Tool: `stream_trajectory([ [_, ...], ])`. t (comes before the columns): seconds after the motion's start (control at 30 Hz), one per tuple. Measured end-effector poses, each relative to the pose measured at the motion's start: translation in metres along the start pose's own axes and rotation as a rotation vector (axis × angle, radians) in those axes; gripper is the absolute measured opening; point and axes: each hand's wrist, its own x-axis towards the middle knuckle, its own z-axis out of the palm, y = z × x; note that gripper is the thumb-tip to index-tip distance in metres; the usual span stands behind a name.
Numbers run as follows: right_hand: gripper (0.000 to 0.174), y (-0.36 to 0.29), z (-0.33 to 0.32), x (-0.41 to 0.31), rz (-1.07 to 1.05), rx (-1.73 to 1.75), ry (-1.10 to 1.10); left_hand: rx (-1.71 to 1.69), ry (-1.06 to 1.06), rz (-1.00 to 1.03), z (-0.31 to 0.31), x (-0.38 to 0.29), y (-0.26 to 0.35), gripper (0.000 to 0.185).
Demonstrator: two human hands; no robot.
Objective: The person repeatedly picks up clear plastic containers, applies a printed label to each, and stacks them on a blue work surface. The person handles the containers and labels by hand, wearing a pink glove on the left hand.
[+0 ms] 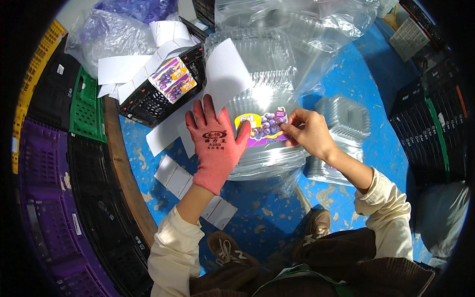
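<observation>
A printed grape label point(265, 126), purple and yellow, lies on the top lid of a stack of clear plastic clamshell containers point(271, 159). My left hand point(217, 144), in a red coated glove, rests spread flat at the label's left edge, its thumb over the yellow part. My bare right hand point(310, 131) pinches the label's right edge between thumb and fingers. A strip of white backing paper point(228, 74) curves up behind my left hand. Two more grape labels point(173, 80) hang on their strip over the side of a black crate point(148, 105).
A smaller stack of clear containers point(345, 118) stands at the right. Purple crates point(44, 163), a green crate point(88, 105) and a wooden beam point(124, 167) line the left. Black crates point(426, 126) are stacked at the far right. Backing strips point(174, 176) lie on the blue floor.
</observation>
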Motion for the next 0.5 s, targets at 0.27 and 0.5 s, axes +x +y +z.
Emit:
stream_trajectory([
  [0.27,0.071,0.014,0.006,-0.023,-0.72,-0.747,0.025,-0.158,0.03,-0.151,-0.008,-0.032,-0.021,0.066],
  [0.5,0.093,0.01,0.015,-0.029,-0.829,-0.894,-0.083,-0.328,0.035,-0.27,-0.016,-0.069,-0.044,0.07],
])
